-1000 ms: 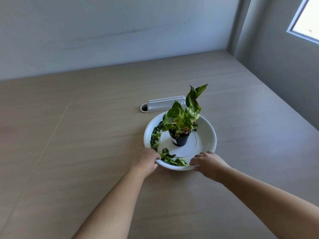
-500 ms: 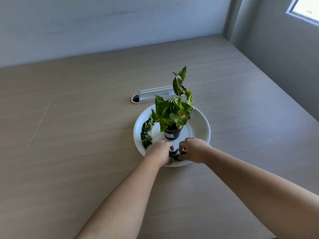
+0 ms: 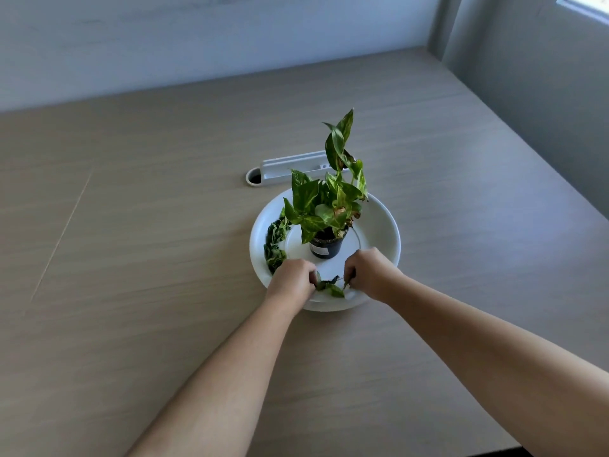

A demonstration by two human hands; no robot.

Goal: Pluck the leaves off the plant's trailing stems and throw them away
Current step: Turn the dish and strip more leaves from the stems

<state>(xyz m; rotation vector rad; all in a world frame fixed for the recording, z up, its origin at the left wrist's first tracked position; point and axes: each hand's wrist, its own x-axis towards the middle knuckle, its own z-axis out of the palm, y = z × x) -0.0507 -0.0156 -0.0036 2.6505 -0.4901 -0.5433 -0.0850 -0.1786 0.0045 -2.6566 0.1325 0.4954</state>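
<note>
Head view: both hands have moved in from the rim of the white dish (image 3: 379,225) since a second ago and now meet at its 6 o'clock edge. Left hand (image 3: 291,280) and right hand (image 3: 372,273) are each pinched on the trailing stem (image 3: 329,286), leaves strung between them; plucking appears to be starting. More trailing foliage (image 3: 275,242) lies along the dish at 9 o'clock. Potted plant (image 3: 324,206) stands upright at centre. Fingertips are hidden behind knuckles; the exact leaf gripped cannot be made out. No bin visible.
</note>
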